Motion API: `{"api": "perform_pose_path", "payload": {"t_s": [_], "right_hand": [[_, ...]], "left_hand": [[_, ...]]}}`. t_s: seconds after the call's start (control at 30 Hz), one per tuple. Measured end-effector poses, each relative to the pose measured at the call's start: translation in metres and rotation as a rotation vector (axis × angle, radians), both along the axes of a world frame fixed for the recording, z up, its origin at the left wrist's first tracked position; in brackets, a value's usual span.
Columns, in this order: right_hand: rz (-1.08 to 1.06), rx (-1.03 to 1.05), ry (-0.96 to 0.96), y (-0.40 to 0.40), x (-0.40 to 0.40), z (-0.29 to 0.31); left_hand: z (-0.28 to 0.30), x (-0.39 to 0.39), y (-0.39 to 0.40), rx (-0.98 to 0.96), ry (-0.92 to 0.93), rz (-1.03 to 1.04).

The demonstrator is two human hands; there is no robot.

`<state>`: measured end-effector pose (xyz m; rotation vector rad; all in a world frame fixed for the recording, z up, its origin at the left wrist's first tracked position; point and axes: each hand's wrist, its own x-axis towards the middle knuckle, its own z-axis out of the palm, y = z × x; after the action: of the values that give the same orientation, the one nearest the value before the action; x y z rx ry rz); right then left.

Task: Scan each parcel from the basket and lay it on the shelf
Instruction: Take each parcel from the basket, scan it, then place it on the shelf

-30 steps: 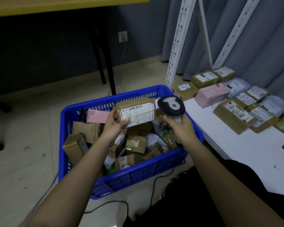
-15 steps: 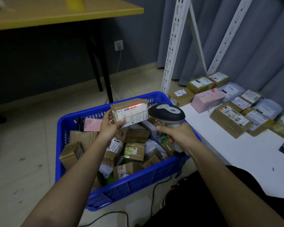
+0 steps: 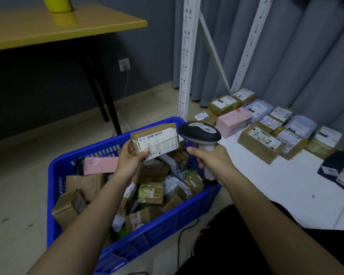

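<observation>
Left hand [image 3: 130,158] gripping a brown cardboard parcel [image 3: 156,140] by its left end, thumb curled over the front face, white barcode label turned up toward the camera. Parcel held above the far side of the blue plastic basket [image 3: 159,225], tilted slightly, right end just beside the scanner head. Right hand [image 3: 213,162] wrapped around the grey handle of a handheld barcode scanner [image 3: 200,133], dark head with light top panel pointed left at the parcel.

Basket on the floor, filled with mixed parcels: brown cartons, a pink flat packet [image 3: 100,165] against the far left wall, a white poly mailer [image 3: 175,185] near the middle. Black cable [image 3: 180,241] on the floor beside the basket's near right corner.

White shelf board [image 3: 266,181] to the right of the basket, low to the floor, bearing rows of labelled parcels: a pink box [image 3: 233,122] nearest the basket, a large brown carton [image 3: 260,142] in front, grey mailers and smaller cartons behind. White perforated shelf uprights [image 3: 186,56] rising at the shelf's far end before a grey curtain [image 3: 296,56].

Yellow table [image 3: 48,28] at upper left, a yellow-green container [image 3: 57,3] on it. Wall socket [image 3: 124,64] with plug below the table edge.
</observation>
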<state>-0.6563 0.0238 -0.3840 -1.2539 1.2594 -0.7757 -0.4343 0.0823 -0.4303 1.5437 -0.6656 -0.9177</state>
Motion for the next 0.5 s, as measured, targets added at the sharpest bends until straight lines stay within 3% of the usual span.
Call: {"api": "perform_pose_path", "payload": {"t_s": [0.37,0.5], "right_hand": [[-0.489,-0.116,-0.113,-0.067,-0.14,0.001],[-0.595,-0.038,-0.126,-0.079,-0.203,-0.025]], "left_hand": [[0.001,-0.135,-0.093,0.068,0.059,-0.265],[-0.016,-0.184,-0.133,0.176,0.039,-0.355]]}}
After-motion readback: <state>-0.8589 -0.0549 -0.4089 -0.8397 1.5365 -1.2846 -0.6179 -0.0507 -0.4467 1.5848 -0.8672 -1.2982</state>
